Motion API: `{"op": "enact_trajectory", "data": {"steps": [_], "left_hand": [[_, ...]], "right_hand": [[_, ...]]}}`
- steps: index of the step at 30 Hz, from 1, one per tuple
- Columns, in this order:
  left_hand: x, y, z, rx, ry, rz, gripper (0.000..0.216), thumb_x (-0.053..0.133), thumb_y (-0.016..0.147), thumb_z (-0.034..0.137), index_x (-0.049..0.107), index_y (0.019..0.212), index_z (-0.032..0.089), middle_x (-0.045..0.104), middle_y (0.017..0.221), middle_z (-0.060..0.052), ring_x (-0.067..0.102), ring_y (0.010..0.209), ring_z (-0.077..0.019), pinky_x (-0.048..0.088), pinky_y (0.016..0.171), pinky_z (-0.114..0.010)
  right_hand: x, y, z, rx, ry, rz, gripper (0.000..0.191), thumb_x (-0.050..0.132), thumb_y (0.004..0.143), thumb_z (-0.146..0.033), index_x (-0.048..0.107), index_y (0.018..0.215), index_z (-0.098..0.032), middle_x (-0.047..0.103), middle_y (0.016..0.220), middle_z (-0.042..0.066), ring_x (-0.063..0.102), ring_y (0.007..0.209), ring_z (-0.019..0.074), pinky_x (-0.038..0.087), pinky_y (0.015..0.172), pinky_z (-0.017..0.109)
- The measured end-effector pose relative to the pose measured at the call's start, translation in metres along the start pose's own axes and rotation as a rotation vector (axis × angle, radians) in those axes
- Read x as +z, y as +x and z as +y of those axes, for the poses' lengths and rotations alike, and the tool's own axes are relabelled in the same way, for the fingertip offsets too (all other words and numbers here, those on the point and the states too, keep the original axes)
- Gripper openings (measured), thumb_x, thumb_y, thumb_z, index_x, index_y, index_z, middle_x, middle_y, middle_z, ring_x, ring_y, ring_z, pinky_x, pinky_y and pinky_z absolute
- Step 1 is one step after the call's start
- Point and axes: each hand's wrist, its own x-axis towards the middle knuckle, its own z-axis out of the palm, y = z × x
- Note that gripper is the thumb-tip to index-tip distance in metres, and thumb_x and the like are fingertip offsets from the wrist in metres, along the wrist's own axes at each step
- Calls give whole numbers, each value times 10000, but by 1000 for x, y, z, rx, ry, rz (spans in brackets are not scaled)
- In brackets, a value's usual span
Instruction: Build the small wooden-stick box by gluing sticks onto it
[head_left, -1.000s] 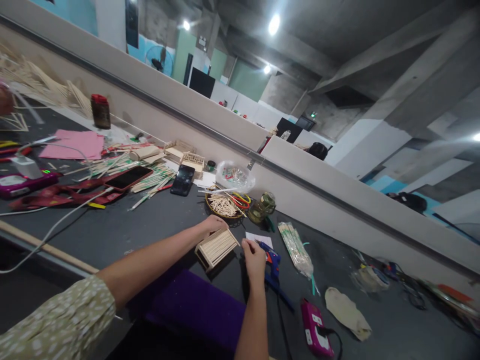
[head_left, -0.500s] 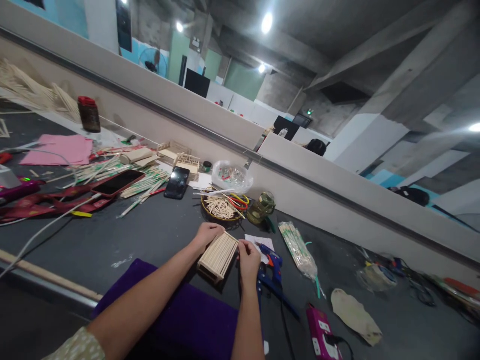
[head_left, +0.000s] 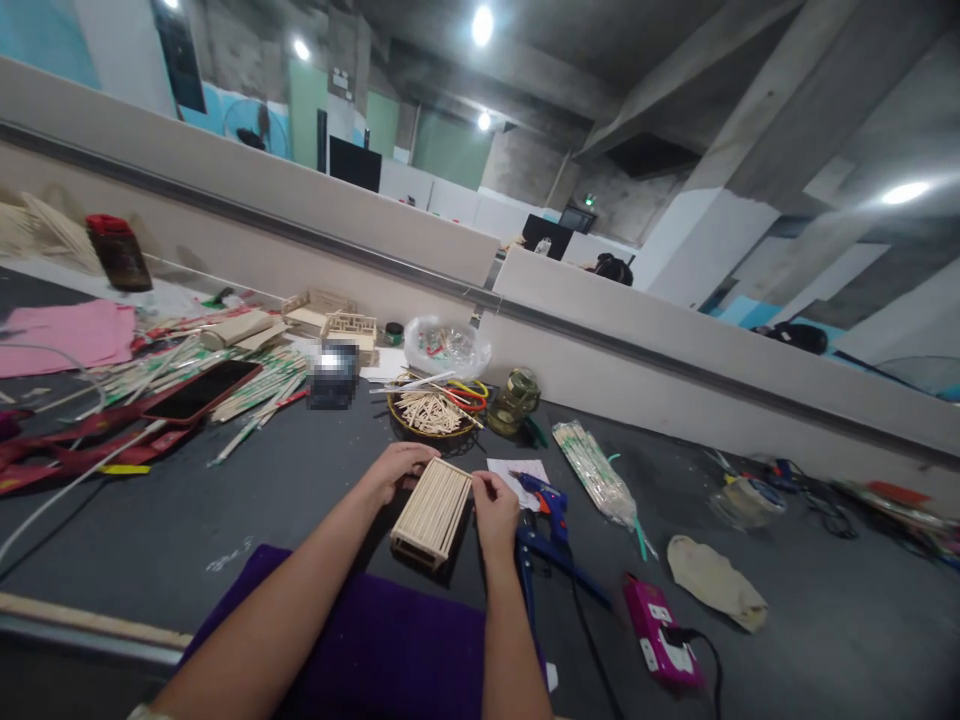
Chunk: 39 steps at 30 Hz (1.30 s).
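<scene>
A small box-shaped model made of thin wooden sticks (head_left: 433,512) rests on the dark tabletop in front of me, its slatted face up. My left hand (head_left: 396,472) is at its far left corner, fingertips closed on the edge, thumb partly hidden. At the far right corner my right hand (head_left: 493,510) pinches the edge between thumb and fingers. Just right of that hand lie a blue glue gun (head_left: 551,502) and a blue-handled tool (head_left: 559,565). A round basket of short cut sticks (head_left: 435,412) stands beyond the model.
A purple cloth (head_left: 390,650) lies under my forearms. Bagged sticks (head_left: 596,475), a magenta power strip (head_left: 660,630) and a green glass jar (head_left: 514,402) stand to the right. Leftward are a phone (head_left: 202,392), loose sticks (head_left: 259,385) and pink paper (head_left: 67,338). A low partition (head_left: 637,350) runs behind.
The view has turned slightly, so the things on the left sit further left. My left hand's fingers have lifted a little and arch more at the model's corner; the right hand keeps its pinch.
</scene>
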Motion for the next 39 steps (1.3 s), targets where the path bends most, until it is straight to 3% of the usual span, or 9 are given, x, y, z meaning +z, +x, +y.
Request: {"op": "enact_trajectory", "data": {"steps": [6, 19, 26, 32, 39], "left_hand": [[-1, 0, 0, 13, 22, -6, 418, 804, 505, 371, 713, 826, 119, 620, 620, -7, 505, 501, -81, 433, 520, -224], [6, -7, 3, 108, 112, 23, 287, 749, 531, 336, 678, 718, 131, 519, 551, 47, 413, 478, -60, 323, 454, -175], [7, -7, 3, 135, 129, 30, 255, 722, 541, 329, 671, 701, 137, 486, 528, 58, 389, 473, -59, 299, 454, -175], [8, -8, 3, 137, 137, 36, 270, 715, 536, 340, 667, 697, 128, 474, 516, 58, 372, 455, -54, 270, 445, -174], [8, -8, 3, 142, 147, 43, 287, 717, 542, 347, 672, 714, 122, 478, 530, 53, 391, 475, -61, 296, 458, -177]], "right_hand": [[3, 0, 2, 2, 6, 16, 265, 531, 772, -370, 694, 794, -163, 683, 721, 47, 587, 619, 180, 451, 553, 254], [2, 0, 2, 56, 98, 9, 297, 575, 737, -400, 700, 838, -149, 683, 737, 57, 602, 635, 182, 464, 508, 244], [2, -5, 9, 207, 246, -88, 369, 616, 720, -428, 623, 934, -127, 622, 598, 7, 562, 473, 135, 410, 361, 191], [2, -12, -2, 275, 335, -225, 598, 678, 694, -459, 531, 1156, -110, 558, 491, -54, 490, 366, 107, 333, 293, 161], [2, -12, -6, 278, 324, -236, 631, 673, 690, -478, 523, 1173, -101, 532, 482, -66, 468, 357, 100, 327, 290, 163]]}}
